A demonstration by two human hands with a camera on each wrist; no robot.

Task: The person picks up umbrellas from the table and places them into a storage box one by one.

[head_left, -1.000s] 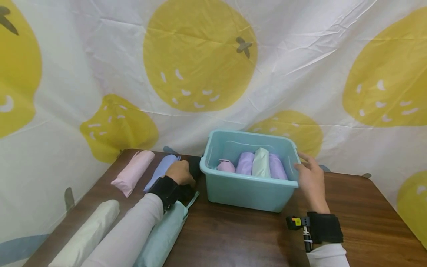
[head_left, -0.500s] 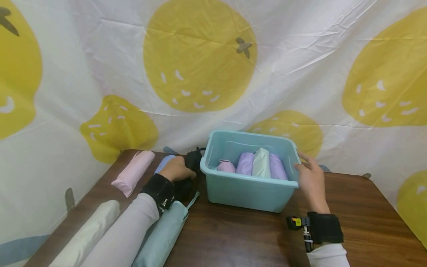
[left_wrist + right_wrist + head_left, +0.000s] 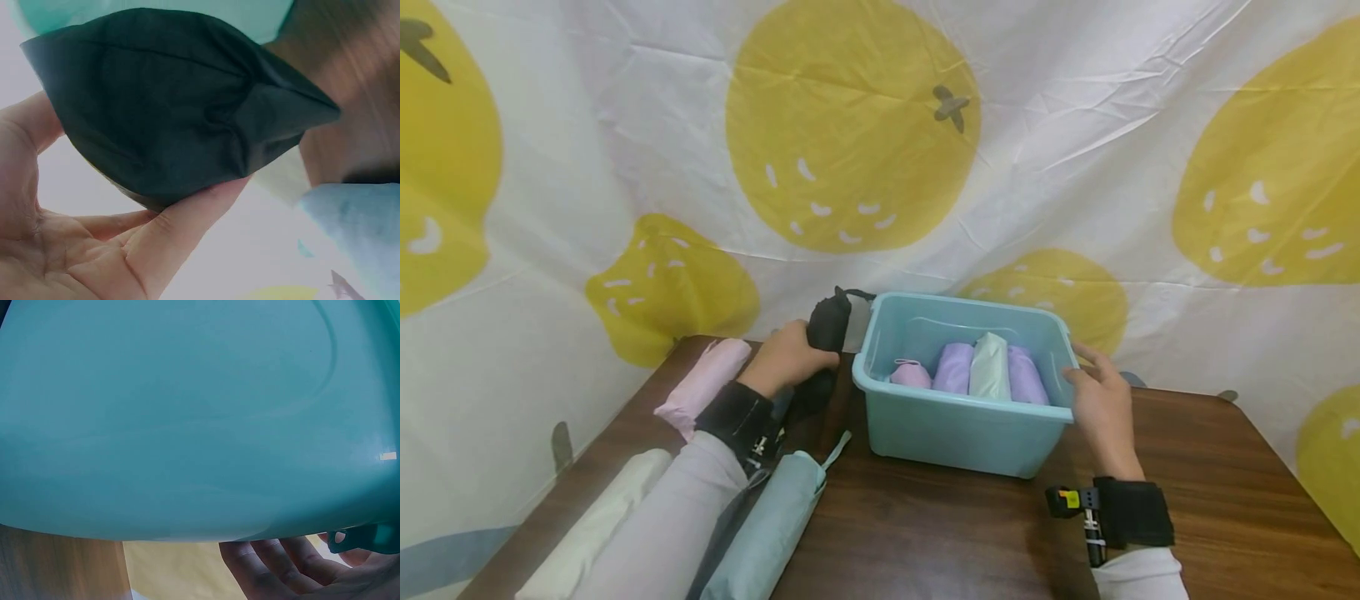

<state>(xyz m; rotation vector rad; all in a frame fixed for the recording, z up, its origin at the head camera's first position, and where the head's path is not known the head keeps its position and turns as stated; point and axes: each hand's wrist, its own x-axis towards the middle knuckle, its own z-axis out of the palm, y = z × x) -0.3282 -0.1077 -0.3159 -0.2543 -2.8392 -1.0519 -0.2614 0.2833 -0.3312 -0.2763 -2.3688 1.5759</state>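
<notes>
In the head view my left hand [image 3: 790,358] grips a black folded umbrella [image 3: 829,325] in its sleeve, raised just left of the bin. Its cord end points up and back. The left wrist view shows the black umbrella's end [image 3: 162,100] between thumb and fingers. My right hand [image 3: 1103,408] holds the right rim of a light blue plastic bin [image 3: 947,433]. In the right wrist view, its fingers [image 3: 275,562] lie along the bin's outer side, by a small handle tab. Inside the bin stand a pink bundle [image 3: 912,375], two purple ones, and a pale green one [image 3: 990,367].
A teal folded umbrella [image 3: 767,525] and a darker one beside it lie at the front left, partly under my left forearm. A pale green long bundle [image 3: 598,508] and a pink one [image 3: 707,379] lie further left. A patterned curtain [image 3: 1037,167] hangs behind the wooden table [image 3: 955,533].
My left hand has lifted the black umbrella off the table and tipped its far end up beside the bin. The blue bundle is now hidden behind that hand. The right hand stays on the rim.
</notes>
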